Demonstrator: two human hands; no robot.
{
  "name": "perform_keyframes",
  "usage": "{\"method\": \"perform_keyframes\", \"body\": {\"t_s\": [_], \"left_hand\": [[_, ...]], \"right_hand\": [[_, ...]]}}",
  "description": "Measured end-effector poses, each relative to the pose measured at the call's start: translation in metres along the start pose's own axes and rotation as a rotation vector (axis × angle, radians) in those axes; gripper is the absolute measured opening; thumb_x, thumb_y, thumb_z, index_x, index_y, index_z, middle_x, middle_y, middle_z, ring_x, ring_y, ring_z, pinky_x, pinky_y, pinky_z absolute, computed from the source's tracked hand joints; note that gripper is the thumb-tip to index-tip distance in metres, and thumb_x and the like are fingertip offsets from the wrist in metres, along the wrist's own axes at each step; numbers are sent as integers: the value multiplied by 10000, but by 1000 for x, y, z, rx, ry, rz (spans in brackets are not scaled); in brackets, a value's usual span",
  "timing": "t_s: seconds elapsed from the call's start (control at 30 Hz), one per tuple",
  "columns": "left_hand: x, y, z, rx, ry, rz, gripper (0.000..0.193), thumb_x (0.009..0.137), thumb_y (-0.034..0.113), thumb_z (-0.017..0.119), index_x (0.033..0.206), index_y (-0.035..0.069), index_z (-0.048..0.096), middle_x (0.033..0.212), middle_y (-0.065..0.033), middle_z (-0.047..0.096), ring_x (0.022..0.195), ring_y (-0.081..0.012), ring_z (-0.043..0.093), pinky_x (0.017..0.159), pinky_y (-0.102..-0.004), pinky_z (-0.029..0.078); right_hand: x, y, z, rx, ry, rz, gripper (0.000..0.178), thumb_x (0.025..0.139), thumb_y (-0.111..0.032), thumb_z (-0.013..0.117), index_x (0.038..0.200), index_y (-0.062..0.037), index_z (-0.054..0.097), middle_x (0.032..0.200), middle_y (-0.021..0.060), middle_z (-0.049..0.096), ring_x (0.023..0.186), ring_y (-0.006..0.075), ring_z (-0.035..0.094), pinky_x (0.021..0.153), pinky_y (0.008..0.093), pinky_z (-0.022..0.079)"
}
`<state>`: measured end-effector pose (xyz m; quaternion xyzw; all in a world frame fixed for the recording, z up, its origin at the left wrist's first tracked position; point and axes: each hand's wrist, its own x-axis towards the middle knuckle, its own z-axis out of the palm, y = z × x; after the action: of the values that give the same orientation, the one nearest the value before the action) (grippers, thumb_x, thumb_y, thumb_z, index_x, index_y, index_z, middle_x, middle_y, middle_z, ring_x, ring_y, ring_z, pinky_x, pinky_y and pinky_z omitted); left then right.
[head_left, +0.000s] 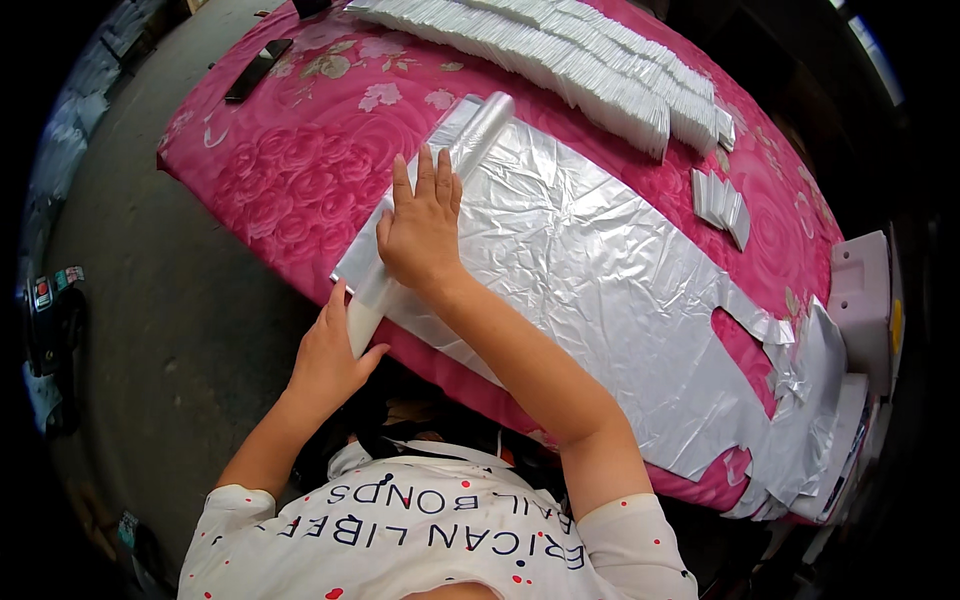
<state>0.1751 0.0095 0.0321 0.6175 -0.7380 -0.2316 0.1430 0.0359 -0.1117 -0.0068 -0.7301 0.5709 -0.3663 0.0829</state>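
Note:
A sheet of shiny, translucent whitish plastic bags (pixel 590 270) lies wrinkled across the table, with cut-out handle openings at its right end. Along its left edge runs a rolled-up plastic tube (pixel 484 130), slanting from the upper middle down toward me. My right hand (pixel 424 222) rests palm down on this roll, fingers stretched out and a little apart. At the roll's near end is my left hand (pixel 335 350), its thumb on one side and its fingers on the other, holding that end. Flat plastic layers show just left of the roll.
Long rows of folded white plastic packets (pixel 570 70) stand at the table's far side, and a few more packets (pixel 720 207) lie closer. A dark phone (pixel 258 70) rests on the pink floral tablecloth (pixel 290 180). A pale pink plastic container (pixel 862 300) stands beyond the right edge.

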Motion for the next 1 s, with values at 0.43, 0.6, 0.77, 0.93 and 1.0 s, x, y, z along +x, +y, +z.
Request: {"method": "perform_keyframes", "body": {"t_s": [0.43, 0.6, 0.77, 0.93, 1.0], "left_hand": [[4, 39, -4, -1770, -1070, -62, 864, 797, 485, 592, 1344, -103, 273, 1037, -176, 567, 784, -187, 613, 703, -314, 528], [19, 54, 16, -829, -484, 99, 581, 868, 392, 578, 1257, -7, 412, 1078, -135, 560, 871, -186, 585, 793, -316, 470], [12, 67, 46, -889, -527, -104, 521, 862, 365, 599, 1224, 22, 447, 900, -77, 582, 724, -136, 582, 657, -278, 488], [2, 32, 43, -1167, -1114, -305, 739, 719, 546, 682, 1198, 13, 500, 712, -56, 564, 544, -128, 558, 503, -259, 464], [-5, 20, 44, -1224, -1272, -387, 762, 692, 549, 698, 1178, -8, 517, 679, -58, 560, 526, -126, 550, 491, -250, 452]], "right_hand": [[-16, -3, -111, 1819, 44, 640, 596, 766, -185, 687, 1233, -26, 352, 900, 67, 545, 799, 147, 575, 752, 326, 516], [-47, 6, -121, 1345, 156, 628, 555, 769, -143, 692, 1187, 12, 361, 883, 71, 544, 762, 150, 580, 719, 323, 505], [-69, 25, -117, 1386, 204, 758, 587, 764, -141, 700, 1212, 10, 352, 926, 102, 536, 795, 173, 584, 713, 333, 503], [-75, 96, -165, 1481, 358, 870, 514, 770, -151, 686, 1161, 19, 399, 953, 110, 549, 839, 193, 598, 758, 312, 494], [-81, 124, -191, 1361, 395, 918, 467, 817, -189, 629, 1180, 3, 407, 992, 129, 553, 894, 202, 583, 792, 304, 482]]}}
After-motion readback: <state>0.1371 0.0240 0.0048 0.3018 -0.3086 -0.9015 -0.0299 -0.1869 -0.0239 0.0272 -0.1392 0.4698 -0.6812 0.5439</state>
